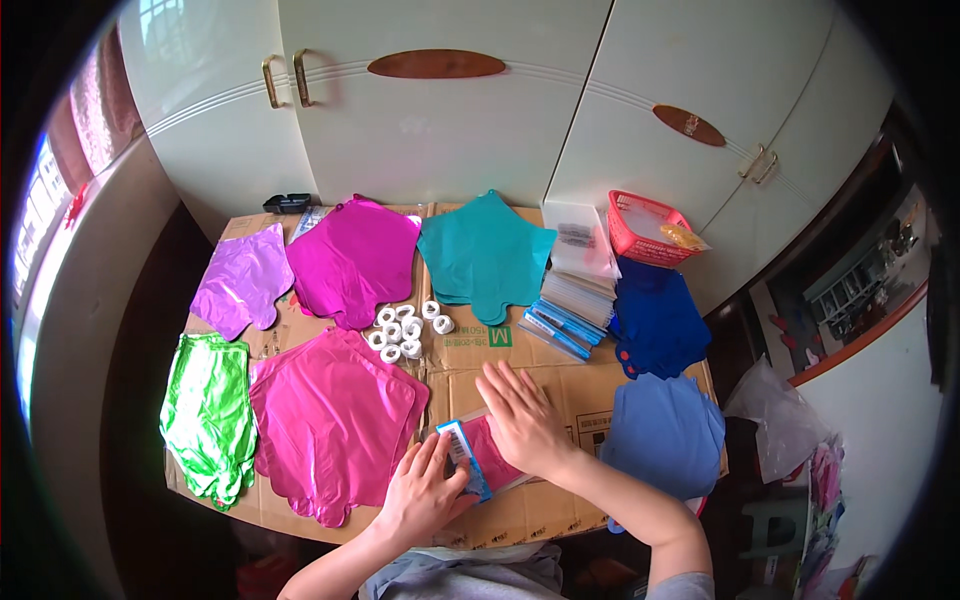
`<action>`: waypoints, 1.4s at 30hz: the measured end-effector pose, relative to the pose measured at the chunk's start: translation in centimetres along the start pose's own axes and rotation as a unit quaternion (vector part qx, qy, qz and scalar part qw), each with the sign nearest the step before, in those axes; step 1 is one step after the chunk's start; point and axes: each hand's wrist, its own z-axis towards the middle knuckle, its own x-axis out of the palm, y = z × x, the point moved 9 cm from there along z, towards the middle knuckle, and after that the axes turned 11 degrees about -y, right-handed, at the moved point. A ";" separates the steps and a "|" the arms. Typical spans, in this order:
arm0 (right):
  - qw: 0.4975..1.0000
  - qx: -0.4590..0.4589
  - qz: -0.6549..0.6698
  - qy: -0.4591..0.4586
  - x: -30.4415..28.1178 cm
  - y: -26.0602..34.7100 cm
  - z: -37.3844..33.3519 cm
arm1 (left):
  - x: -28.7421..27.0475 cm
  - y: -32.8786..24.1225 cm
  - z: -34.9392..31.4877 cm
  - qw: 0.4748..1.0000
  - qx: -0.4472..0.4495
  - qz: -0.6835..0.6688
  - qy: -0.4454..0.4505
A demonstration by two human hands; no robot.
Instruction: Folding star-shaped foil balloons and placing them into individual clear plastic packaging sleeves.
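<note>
A flat clear packet with a blue-and-white printed end [465, 461] lies at the near middle of the cardboard, with folded pink foil [490, 443] inside it. Curled over the blue end, the fingers and thumb of my left hand [428, 484] grip the packet. My right hand [525, 425] rests flat across the pink part, its fingers stretched out and pointing away. Just left of my left hand is a pile of flat, uninflated pink foil balloons [335, 415]. Several small white ribbon rolls [410, 328] sit beyond the packet.
Flat foil balloons in purple [358, 255], lilac [240, 275], teal [487, 255], green [208, 410], dark blue [660, 315] and light blue [663, 435] ring the cardboard [480, 365]. A stack of clear packets [570, 310] and a red basket [650, 240] stand far right. White cabinets [440, 130] rise behind.
</note>
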 end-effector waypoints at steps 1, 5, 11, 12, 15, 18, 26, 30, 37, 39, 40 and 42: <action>1.000 0.003 -0.010 -0.023 0.4 0.2 0.9 | -0.1 0.0 0.1 1.000 0.004 0.005 -0.003; 0.996 0.013 0.062 -0.061 3.2 1.3 1.6 | -0.1 -0.2 0.3 1.000 0.007 0.007 0.001; 0.998 -0.025 0.047 -0.032 4.6 2.0 0.8 | 0.6 -0.1 -0.4 1.000 -0.010 -0.001 0.020; 0.999 -0.031 0.033 -0.027 4.6 1.9 0.8 | 0.5 -0.1 -0.2 1.000 -0.009 0.001 0.019; 0.999 -0.041 0.029 -0.008 5.1 1.7 1.1 | -0.1 -0.4 0.2 0.999 0.011 0.029 0.013; 0.994 -0.043 0.095 0.023 6.2 1.9 1.7 | -0.4 -0.8 0.1 0.999 0.027 0.028 0.000; 0.954 -0.236 0.128 -0.130 3.0 4.2 3.2 | -0.8 -3.0 1.0 0.986 0.150 0.070 -0.002; 0.977 -0.151 0.020 -0.148 -0.3 0.5 4.3 | -0.7 -2.5 1.5 0.988 0.143 0.057 0.005; 0.964 0.249 -0.027 -0.084 -4.9 -21.8 1.4 | -0.7 -2.4 2.2 0.991 0.132 0.019 -0.013; 0.960 0.272 -0.055 -0.025 -4.4 -23.9 0.5 | -0.7 -2.4 2.2 0.992 0.126 0.027 -0.007; 0.957 0.285 -0.050 0.001 -4.0 -24.4 0.4 | -0.7 -2.3 2.1 0.992 0.120 0.032 -0.003; 0.948 0.311 -0.041 0.061 -2.9 -25.0 -0.1 | -0.3 -2.1 2.0 0.993 0.116 0.027 -0.001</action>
